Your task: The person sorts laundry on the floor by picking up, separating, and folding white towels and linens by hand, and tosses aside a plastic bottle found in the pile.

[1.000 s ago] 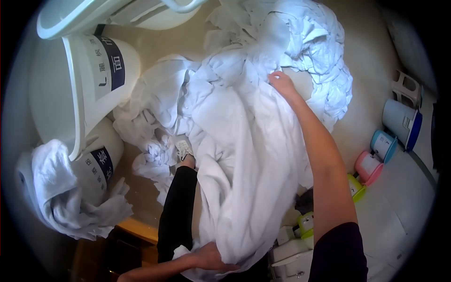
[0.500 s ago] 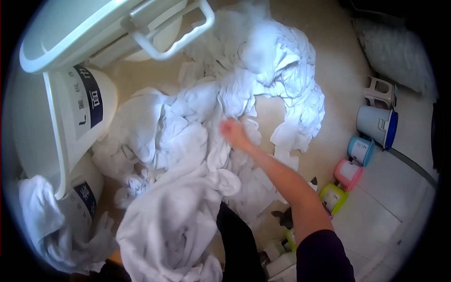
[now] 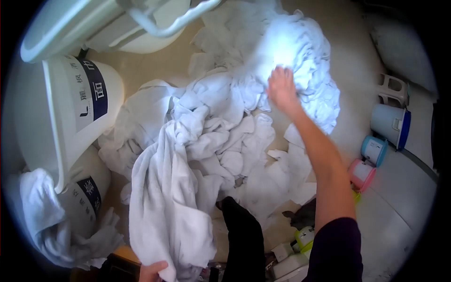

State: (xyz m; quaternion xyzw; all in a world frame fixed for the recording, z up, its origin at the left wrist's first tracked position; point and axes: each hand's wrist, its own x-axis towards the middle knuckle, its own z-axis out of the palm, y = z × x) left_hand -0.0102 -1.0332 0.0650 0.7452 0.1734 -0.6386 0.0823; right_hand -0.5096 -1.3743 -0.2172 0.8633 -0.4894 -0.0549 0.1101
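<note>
i have the left hand (image 3: 152,271) pinched on the near edge of a white towel (image 3: 171,202), whose long axis runs ahead from that grip to the white cloths (image 3: 206,96) beyond. far ahead and right of it, the right hand (image 3: 283,91) is at the bright cloth heap (image 3: 312,54); i can't tell whether its fingers close on anything. the left is nearer the towel, the right nearer the heap.

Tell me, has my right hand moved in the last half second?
Yes. Judged against the small light-blue bucket, your right hand has moved up and to the right in the picture.
</note>
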